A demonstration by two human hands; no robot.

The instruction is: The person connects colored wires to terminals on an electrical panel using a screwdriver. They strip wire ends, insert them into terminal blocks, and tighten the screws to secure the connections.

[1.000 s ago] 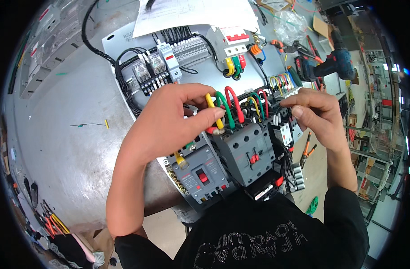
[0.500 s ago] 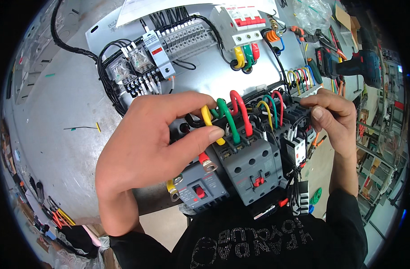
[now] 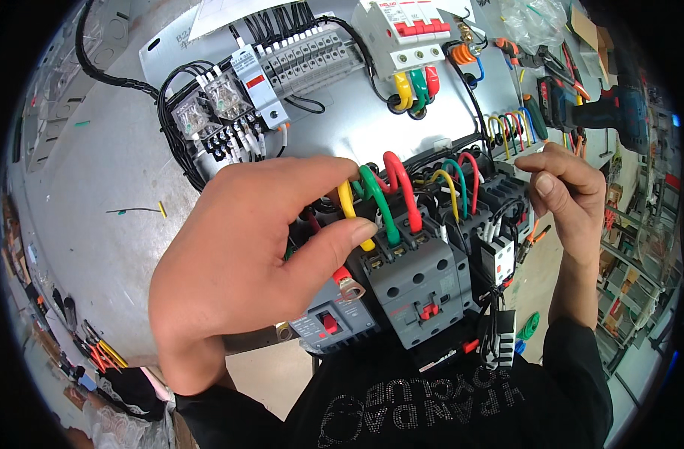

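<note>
My left hand (image 3: 244,247) is closed in a pinch round a thick yellow wire (image 3: 347,206), whose lower end sits at a terminal of a grey circuit breaker (image 3: 420,288) with a red toggle. Beside it, a green wire (image 3: 377,198) and a red wire (image 3: 407,191) loop into the same breaker's terminals. Under my left hand, a second grey breaker (image 3: 330,322) is partly covered; a red-sleeved ring lug (image 3: 349,286) hangs over it. My right hand (image 3: 570,196) has curled fingers by the right edge of the black contactors (image 3: 506,191); what they hold, if anything, is hidden.
On the metal mounting plate (image 3: 319,138) sit a terminal block (image 3: 312,60), relays (image 3: 207,105) and a white breaker with red toggles (image 3: 405,37). A cordless drill (image 3: 607,112) and pliers (image 3: 559,71) lie at the far right. A cut wire (image 3: 136,210) lies left.
My right hand has shifted slightly right, a little away from the contactors. The left hand keeps its pinch on the yellow wire and has moved slightly left in view.
</note>
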